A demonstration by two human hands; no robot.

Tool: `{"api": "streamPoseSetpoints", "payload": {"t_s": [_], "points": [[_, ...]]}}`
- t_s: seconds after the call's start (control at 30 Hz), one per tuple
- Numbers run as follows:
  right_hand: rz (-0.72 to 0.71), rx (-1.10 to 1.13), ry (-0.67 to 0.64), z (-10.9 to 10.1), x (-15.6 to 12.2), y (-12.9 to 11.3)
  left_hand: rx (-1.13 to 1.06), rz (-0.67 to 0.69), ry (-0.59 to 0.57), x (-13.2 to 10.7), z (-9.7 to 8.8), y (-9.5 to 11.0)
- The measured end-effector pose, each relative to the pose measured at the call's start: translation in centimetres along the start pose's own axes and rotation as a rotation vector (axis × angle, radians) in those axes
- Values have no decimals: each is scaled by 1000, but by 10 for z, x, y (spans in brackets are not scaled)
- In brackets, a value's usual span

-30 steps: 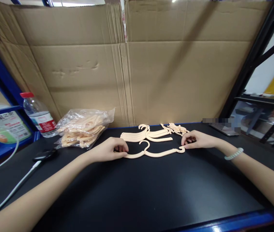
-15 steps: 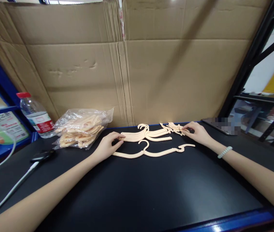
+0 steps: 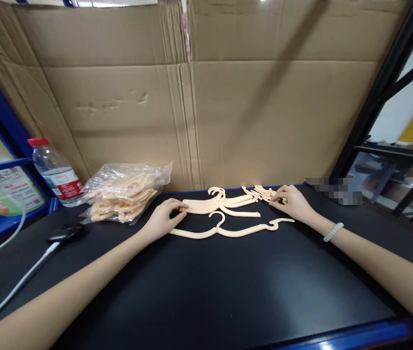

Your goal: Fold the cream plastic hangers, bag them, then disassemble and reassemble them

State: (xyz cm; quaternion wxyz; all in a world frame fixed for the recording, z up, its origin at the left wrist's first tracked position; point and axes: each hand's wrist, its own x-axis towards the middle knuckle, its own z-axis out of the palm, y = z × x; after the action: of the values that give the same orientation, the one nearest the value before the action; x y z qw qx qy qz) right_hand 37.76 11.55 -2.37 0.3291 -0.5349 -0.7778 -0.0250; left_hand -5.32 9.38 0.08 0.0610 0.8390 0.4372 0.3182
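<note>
My left hand [image 3: 163, 218] has its thumb and fingertips closed at the left end of a cream plastic hanger in a small group of hangers [image 3: 202, 206]. Its curled fingers partly hide that end. Below the group lies a single hanger [image 3: 199, 235], its left tip close under my left hand and a hooked end piece [image 3: 274, 224] at its right. My right hand [image 3: 292, 203] is pinched over a pile of small cream hook pieces [image 3: 261, 192], and a bit of a cream piece shows between its fingers.
A clear plastic bag of cream hanger parts [image 3: 124, 197] lies left on the black table [image 3: 228, 287]. Behind it stand a red-capped bottle [image 3: 59, 175] and a cardboard wall [image 3: 265, 121]. A black device [image 3: 64, 233] with a white cable [image 3: 27, 277] is at the left.
My right hand has shifted slightly left and down at the pile, and its fingers have drawn in. My left hand and the hangers stay almost where they were.
</note>
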Motion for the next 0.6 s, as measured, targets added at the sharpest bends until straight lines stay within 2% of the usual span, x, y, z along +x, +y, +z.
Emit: {"api": "streamPoseSetpoints", "payload": {"t_s": [0.2,0.37,0.6], "points": [[50,67,51,-10,-2,-12,-10,-8,-26,1,-1,2],[195,172,144,-15,-4,-15,-23,-20,-34,2,-1,5],[390,535,144,-12,-4,-17,-75,-71,31,0,0,14]]}}
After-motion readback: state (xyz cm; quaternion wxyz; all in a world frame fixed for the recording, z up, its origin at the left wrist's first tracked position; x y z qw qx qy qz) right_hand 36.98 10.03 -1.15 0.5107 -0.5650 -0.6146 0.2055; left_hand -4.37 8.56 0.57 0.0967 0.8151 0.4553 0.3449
